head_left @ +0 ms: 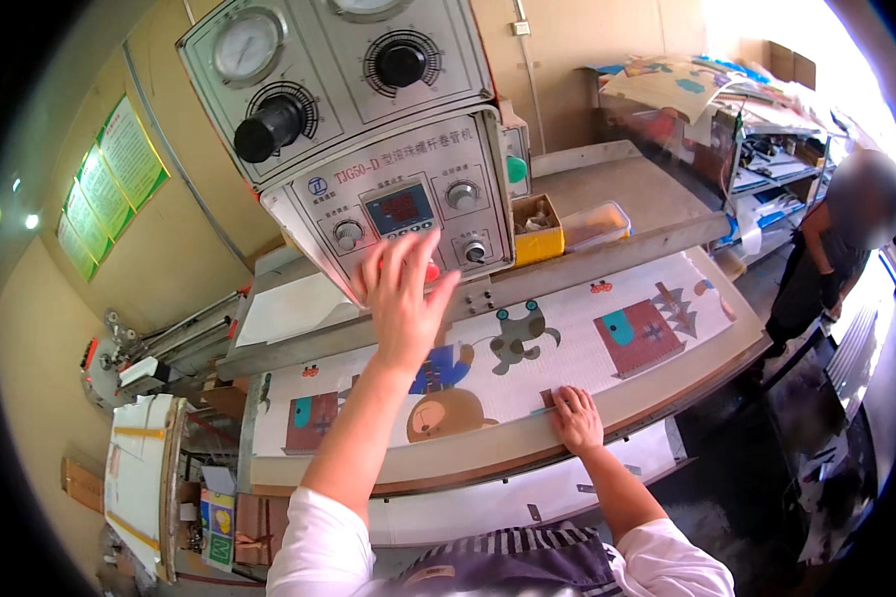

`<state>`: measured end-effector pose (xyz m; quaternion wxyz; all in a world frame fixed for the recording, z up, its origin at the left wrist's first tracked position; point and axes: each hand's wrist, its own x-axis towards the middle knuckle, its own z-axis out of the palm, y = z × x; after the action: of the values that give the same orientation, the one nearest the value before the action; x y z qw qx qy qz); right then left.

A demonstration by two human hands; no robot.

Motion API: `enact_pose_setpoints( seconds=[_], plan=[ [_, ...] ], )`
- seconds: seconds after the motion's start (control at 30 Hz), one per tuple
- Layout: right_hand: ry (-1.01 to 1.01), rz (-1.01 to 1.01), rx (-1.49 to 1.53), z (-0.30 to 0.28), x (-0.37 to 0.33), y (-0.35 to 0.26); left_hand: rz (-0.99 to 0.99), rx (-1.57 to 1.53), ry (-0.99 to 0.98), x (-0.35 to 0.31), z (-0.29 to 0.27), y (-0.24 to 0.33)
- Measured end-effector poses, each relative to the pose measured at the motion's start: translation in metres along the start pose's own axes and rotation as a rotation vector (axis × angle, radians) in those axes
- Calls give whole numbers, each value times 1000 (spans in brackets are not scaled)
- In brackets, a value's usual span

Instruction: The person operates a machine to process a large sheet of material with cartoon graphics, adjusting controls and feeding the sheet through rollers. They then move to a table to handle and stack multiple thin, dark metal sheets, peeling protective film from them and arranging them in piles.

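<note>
My left hand [405, 298] is raised in front of the machine's grey control panel [314, 214], its fingers stretched out and spread. A red button [431, 271] shows between its thumb and fingers; whether the hand touches it I cannot tell. Below lies a long white sheet [558, 363] printed with cartoon figures, spread along the machine's bed. My right hand [575, 420] rests palm down on the near part of this sheet, fingers extended, beside a small brown printed patch. It grips nothing that I can see.
Above the panel sits a gauge box [334, 75] with black knobs. Behind the metal beam [617, 257] stand a yellow bin [538, 234] and a clear plastic box [595, 224]. A person [828, 249] stands at right near a loaded shelf rack [782, 174]. White boards [139, 478] lean at lower left.
</note>
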<state>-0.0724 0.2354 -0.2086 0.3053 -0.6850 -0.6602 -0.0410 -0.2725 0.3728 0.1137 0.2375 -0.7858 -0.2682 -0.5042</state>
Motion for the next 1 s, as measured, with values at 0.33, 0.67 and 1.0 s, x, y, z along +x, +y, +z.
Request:
enact_pose_setpoints(
  seconds=[0.33,0.67,1.0],
  plan=[
    [15,-13,30,3,-2,8,139,192,61,55,43,0],
    [59,-21,52,6,-3,9,178,208,50,55,42,-2],
    [134,1,33,14,-4,23,116,89,59,48,41,28]
  ],
)
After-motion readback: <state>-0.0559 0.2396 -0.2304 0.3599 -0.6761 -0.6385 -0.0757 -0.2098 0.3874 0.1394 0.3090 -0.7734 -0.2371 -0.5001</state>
